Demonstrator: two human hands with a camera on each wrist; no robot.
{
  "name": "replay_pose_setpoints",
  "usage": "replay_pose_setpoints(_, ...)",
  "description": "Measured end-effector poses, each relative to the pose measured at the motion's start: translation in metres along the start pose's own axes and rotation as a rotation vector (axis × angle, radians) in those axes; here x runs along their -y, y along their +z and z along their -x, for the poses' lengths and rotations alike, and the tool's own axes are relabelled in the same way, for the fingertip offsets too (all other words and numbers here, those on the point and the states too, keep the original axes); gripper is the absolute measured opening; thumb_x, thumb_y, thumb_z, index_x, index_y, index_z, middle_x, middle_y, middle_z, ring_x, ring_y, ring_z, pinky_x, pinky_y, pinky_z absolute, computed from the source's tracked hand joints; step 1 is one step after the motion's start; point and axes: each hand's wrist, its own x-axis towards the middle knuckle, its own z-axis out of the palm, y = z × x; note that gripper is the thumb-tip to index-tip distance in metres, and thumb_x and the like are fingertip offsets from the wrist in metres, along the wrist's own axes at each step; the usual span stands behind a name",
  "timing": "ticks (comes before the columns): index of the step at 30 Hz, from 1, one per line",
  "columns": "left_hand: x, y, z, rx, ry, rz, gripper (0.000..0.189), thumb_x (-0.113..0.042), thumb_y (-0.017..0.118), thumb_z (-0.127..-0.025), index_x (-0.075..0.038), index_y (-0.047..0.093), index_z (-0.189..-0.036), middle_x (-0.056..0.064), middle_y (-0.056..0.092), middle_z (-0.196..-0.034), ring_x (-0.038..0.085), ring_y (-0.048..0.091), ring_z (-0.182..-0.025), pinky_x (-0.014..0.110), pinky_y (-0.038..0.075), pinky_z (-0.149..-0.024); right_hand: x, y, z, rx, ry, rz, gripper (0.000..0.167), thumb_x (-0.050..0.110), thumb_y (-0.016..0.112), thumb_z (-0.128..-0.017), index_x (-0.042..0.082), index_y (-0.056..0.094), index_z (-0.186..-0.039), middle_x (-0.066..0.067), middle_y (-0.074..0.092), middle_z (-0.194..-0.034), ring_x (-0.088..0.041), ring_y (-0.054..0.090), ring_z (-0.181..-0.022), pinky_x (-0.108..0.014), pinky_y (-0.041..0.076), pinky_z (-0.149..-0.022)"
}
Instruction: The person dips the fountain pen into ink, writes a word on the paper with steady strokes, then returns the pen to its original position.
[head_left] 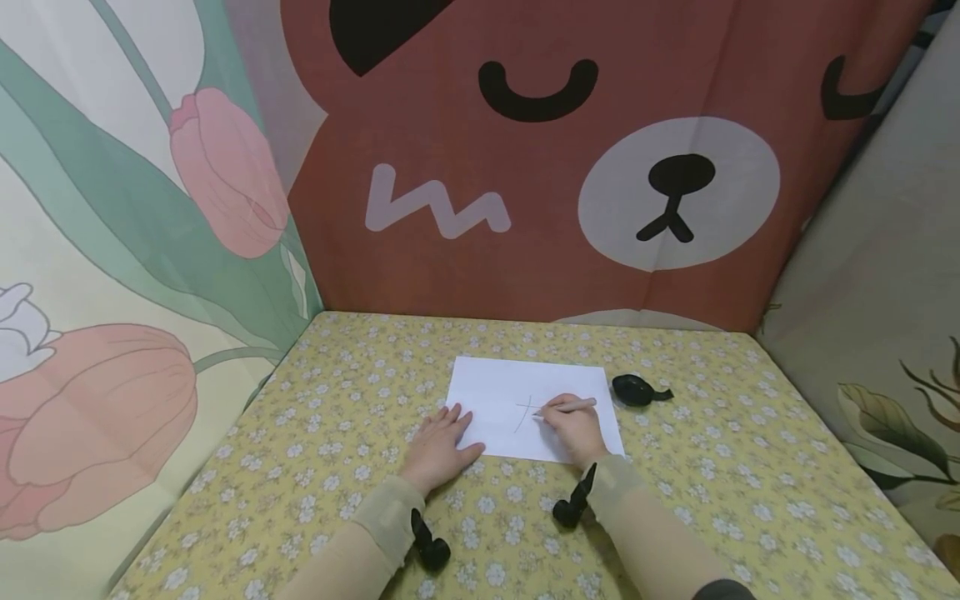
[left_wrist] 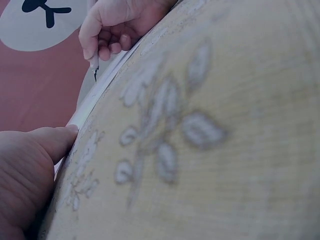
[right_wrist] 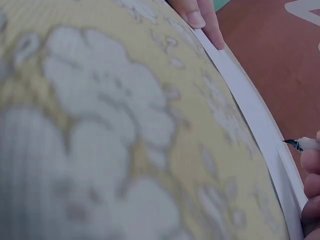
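Note:
A white sheet of paper (head_left: 480,392) lies on the floral cloth, bearing a few thin dark strokes (head_left: 522,407): a near-level line crossed by a slanting curved one. My right hand (head_left: 577,427) pinches a pale pen (head_left: 581,405), its tip pointing left at the strokes. In the right wrist view the pen's dark tip (right_wrist: 290,143) is close to the paper; whether it touches cannot be told. My left hand (head_left: 438,450) rests with spread fingers over the sheet's left edge. Its thumb (left_wrist: 57,140) lies at the near edge.
A black rounded object with a short tail (head_left: 633,390) lies right of the paper. Yellow flowered cloth (head_left: 360,400) covers the table. A bear-printed hanging (head_left: 442,275) stands behind, with printed fabric on both sides. Each wrist wears a band with a small black camera.

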Motion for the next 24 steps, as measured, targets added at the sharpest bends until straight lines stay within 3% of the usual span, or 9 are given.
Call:
replay_pose_setpoints(9, 0.0027, 0.0030, -0.0006, 0.007, -0.015, -0.015, 0.069, -0.057, 0.049, -0.094, -0.018, 0.037, -0.150, 0.005, 0.021, -0.158, 0.027, 0.013, -0.146, 0.048, 0.009, -0.118, -0.0056, -0.0027, -0.0010, -0.012, -0.031, 0.038, 0.016, 0.027, 0.066, -0.090, 0.012, 0.072, -0.093, -0.004, 0.065, -0.094, -0.021, 0.057, -0.086, -0.035, 0.046, -0.080)
replay_pose_setpoints(15, 0.0013, 0.0007, 0.0015, 0.006, -0.016, -0.008, 0.069, -0.055, 0.050, -0.094, -0.016, 0.038, -0.149, 0.006, 0.022, -0.158, 0.028, 0.014, -0.146, 0.049, 0.009, -0.118, -0.0074, 0.0007, -0.0018, 0.009, -0.037, 0.046, 0.014, 0.027, 0.069, -0.088, 0.014, 0.073, -0.092, -0.002, 0.066, -0.095, -0.020, 0.058, -0.092, -0.036, 0.046, -0.084)
replay_pose_setpoints(24, -0.0013, -0.0009, 0.0017, -0.002, -0.010, 0.000, 0.068, -0.054, 0.051, -0.095, -0.016, 0.038, -0.149, 0.007, 0.024, -0.157, 0.029, 0.015, -0.146, 0.049, 0.010, -0.118, -0.0049, 0.0034, -0.0004, -0.022, -0.056, 0.050, 0.013, 0.025, 0.071, -0.088, 0.013, 0.074, -0.091, -0.001, 0.067, -0.094, -0.020, 0.060, -0.093, -0.038, 0.047, -0.087)
